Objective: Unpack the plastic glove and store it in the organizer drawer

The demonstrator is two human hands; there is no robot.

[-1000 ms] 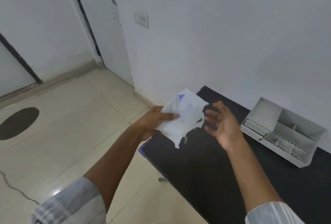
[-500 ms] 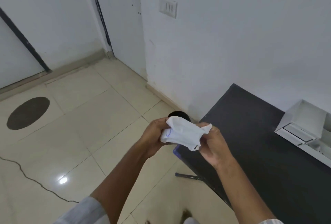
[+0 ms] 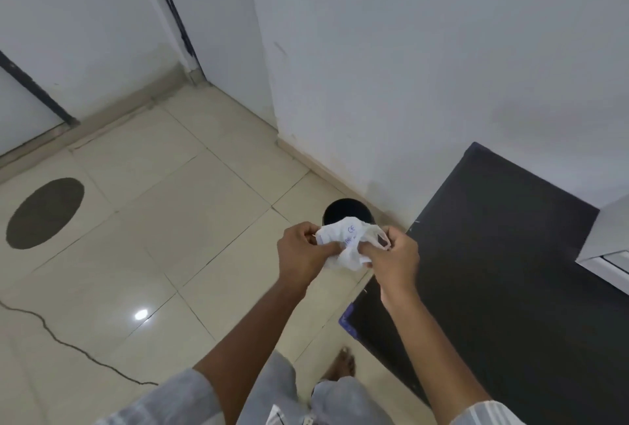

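Grip: left hand [image 3: 303,254] and right hand [image 3: 396,259] both pinch crumpled white wrapper [image 3: 350,242].
Position: above black bin [image 3: 343,212], off table's [image 3: 510,254] left corner.
Organizer [image 3: 609,241]: far right; right hand nearer.

The wrapper [image 3: 347,242] is now crumpled smaller between both hands, over the bin [image 3: 347,210]; view has swung left.

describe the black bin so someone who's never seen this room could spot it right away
Start at the dark table on the right and go to its near-left corner, where the white wall meets the tiled floor. The bin stands there on the floor, just beyond the crumpled white packet held in both hands. It is round, black and open-topped, unlike the flat dark oval on the floor far left.
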